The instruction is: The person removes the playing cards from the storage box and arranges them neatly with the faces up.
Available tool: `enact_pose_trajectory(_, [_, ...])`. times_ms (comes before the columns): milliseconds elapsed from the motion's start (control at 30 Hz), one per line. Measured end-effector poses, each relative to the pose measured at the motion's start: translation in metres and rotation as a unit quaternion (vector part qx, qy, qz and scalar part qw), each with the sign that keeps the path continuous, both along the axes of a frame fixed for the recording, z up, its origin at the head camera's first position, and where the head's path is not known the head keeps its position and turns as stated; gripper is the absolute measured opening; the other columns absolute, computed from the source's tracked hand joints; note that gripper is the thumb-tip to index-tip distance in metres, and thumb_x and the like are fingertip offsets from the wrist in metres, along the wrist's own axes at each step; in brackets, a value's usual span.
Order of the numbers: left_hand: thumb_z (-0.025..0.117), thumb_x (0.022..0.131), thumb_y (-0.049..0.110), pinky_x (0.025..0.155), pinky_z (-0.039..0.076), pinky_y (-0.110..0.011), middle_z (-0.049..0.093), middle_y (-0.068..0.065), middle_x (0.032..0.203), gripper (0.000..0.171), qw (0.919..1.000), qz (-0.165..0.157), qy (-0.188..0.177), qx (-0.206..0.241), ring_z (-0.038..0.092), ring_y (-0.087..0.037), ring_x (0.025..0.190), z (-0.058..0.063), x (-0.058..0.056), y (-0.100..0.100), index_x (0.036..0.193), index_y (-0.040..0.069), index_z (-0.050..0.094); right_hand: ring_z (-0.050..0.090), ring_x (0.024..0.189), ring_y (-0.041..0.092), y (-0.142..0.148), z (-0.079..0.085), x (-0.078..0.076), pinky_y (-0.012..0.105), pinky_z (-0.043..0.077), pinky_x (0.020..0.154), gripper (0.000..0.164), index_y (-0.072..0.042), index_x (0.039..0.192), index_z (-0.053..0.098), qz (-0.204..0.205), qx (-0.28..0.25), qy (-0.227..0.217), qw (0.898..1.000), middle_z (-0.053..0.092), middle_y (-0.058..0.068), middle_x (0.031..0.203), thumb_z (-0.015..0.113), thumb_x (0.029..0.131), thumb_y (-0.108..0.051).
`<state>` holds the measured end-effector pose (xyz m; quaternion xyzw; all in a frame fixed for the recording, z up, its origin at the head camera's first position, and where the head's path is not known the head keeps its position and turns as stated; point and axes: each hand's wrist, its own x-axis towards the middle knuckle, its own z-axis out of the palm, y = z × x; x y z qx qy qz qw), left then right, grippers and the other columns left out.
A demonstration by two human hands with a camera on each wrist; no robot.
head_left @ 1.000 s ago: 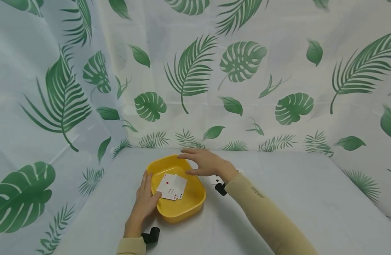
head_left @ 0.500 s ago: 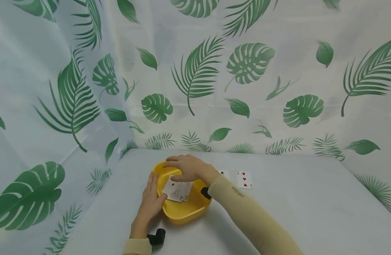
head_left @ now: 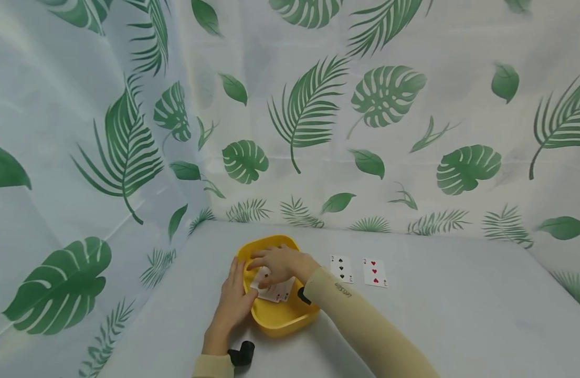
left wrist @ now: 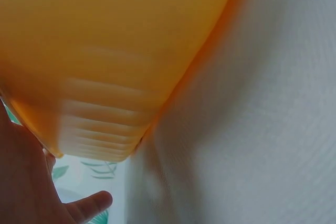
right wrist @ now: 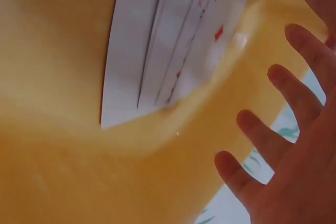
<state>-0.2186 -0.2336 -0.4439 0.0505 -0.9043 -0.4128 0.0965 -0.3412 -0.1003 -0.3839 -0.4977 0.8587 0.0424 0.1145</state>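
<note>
A yellow plastic basin sits on the table in the head view, with several overlapping playing cards inside. My left hand holds its left side, thumb over the rim and fingers along the outer wall; in the left wrist view this hand is beside the wall. Inside the basin, my right hand hovers with spread fingers and partly hides the cards. The right wrist view shows a club card and a red diamond card; the fingers of the right hand are apart from them.
Right of the basin, a three-pip spade card and a three-pip heart card lie face up on the white table. A leaf-patterned sheet hangs behind and at the left.
My right hand has moved left and down over the basin, uncovering the spade and heart cards on the table. My left hand keeps its hold; the head view has shifted slightly.
</note>
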Motion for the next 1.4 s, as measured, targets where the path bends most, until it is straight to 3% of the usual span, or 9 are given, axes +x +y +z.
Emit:
enact_pose_trajectory(333, [0.058,0.09,0.014,0.111,0.024,-0.067,0.004,-0.01,0.169,0.079,0.9999,0.004,-0.013,0.001,0.022,-0.047,0.145,0.001,-0.003,0.005,0.16,0.005,0.023,0.037,0.144,0.02,-0.001,-0.012,0.002,0.055,0.021,0.118,0.06,-0.037,0.149,0.051,-0.03,0.026,-0.01,0.999,0.04,-0.01,0.157,0.066,0.093,-0.053])
enact_pose_trajectory(600, [0.057,0.088,0.014,0.112,0.025,-0.066,0.006,-0.011,0.169,0.079,1.0,-0.001,-0.007,-0.001,0.025,-0.046,0.144,0.003,-0.005,0.006,0.16,0.004,0.023,0.042,0.141,0.018,-0.001,-0.016,0.0,0.06,0.025,0.115,0.06,-0.039,0.145,0.054,-0.047,0.025,0.009,0.999,0.042,-0.01,0.156,0.069,0.089,-0.055])
enact_pose_trajectory(900, [0.057,0.09,0.015,0.113,0.023,-0.065,0.004,-0.009,0.169,0.08,0.9997,0.004,-0.023,0.001,0.023,-0.045,0.146,-0.001,-0.005,0.007,0.161,0.006,0.021,0.042,0.141,0.021,-0.001,-0.018,0.001,0.062,0.028,0.112,0.051,-0.036,0.141,0.06,-0.039,0.011,0.003,0.999,0.046,-0.008,0.153,0.07,0.092,-0.044])
enact_pose_trajectory(1133, [0.057,0.091,0.015,0.113,0.021,-0.066,0.002,-0.008,0.169,0.079,0.9997,0.003,-0.023,0.01,0.02,-0.046,0.146,-0.002,-0.002,0.006,0.161,0.006,0.02,0.046,0.138,0.023,-0.002,-0.015,0.004,0.05,0.034,0.113,0.053,-0.033,0.142,0.059,-0.035,0.004,-0.001,0.999,0.043,-0.004,0.156,0.071,0.09,-0.037])
enact_pose_trajectory(1233, [0.057,0.091,0.016,0.113,0.021,-0.067,0.003,-0.009,0.169,0.079,0.9998,0.0,-0.019,0.009,0.019,-0.048,0.146,-0.001,-0.002,0.004,0.161,0.005,0.021,0.05,0.134,0.022,-0.002,-0.007,0.002,0.042,0.036,0.113,0.051,-0.03,0.142,0.06,-0.029,-0.009,-0.009,1.0,0.043,-0.001,0.156,0.07,0.092,-0.036])
enact_pose_trajectory(1400, [0.056,0.092,0.016,0.112,0.021,-0.067,0.003,-0.009,0.169,0.078,0.9998,0.001,-0.015,0.01,0.019,-0.048,0.146,0.002,-0.001,-0.002,0.16,0.005,0.02,0.051,0.134,0.021,-0.002,0.007,-0.002,0.037,0.037,0.112,0.048,-0.026,0.14,0.063,-0.02,-0.033,-0.019,0.999,0.045,0.002,0.154,0.069,0.093,-0.037])
